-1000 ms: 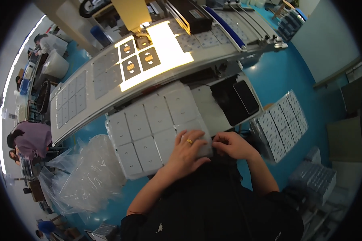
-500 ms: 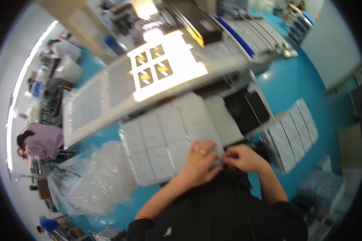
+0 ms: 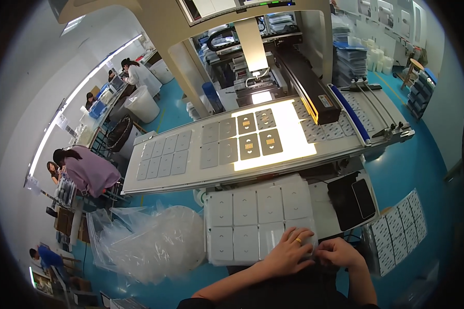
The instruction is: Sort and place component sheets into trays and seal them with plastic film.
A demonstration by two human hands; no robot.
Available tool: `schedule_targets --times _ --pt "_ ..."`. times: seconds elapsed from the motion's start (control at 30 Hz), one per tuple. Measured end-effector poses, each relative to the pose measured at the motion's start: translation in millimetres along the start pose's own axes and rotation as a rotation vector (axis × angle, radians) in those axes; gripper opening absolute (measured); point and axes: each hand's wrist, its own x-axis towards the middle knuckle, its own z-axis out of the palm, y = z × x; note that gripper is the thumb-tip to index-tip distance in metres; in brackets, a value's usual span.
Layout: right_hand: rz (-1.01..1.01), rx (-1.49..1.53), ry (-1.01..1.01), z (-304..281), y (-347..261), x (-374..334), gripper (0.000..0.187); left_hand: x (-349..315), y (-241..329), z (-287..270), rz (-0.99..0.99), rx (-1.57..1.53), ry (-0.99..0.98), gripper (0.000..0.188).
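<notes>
View's just tipped up, so more of the big machine shows past the long tabletop. The grey sheet stack sits this side, next to a clear bag. Both hands are still at its near R corner, so work there prob. isn't done. L hand rests on top, grip loose, w/ a gold ring. R hand is curled at the edge; can't tell if its grip has anything.

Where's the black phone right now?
Head view, right of centre: the black phone lies at the right side of a black pad, right of the grey sheet stack and beyond the right hand.
</notes>
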Motion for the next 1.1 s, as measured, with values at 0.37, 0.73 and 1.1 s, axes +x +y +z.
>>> schedule_targets --times 0.37,0.73,1.1 --pt "-0.002 0.020 0.063 5.1 12.0 3.1 0.023 1.6 11.4 7.0 -0.039 0.025 0.017 0.032" --pt "-0.039 0.016 0.114 5.1 9.0 3.4 0.018 3.1 10.0 11.0 -0.048 0.028 0.014 0.021" --pt "-0.051 -0.037 0.113 11.1 7.4 -5.2 0.017 0.7 13.3 12.1 -0.045 0.002 -0.044 0.018"
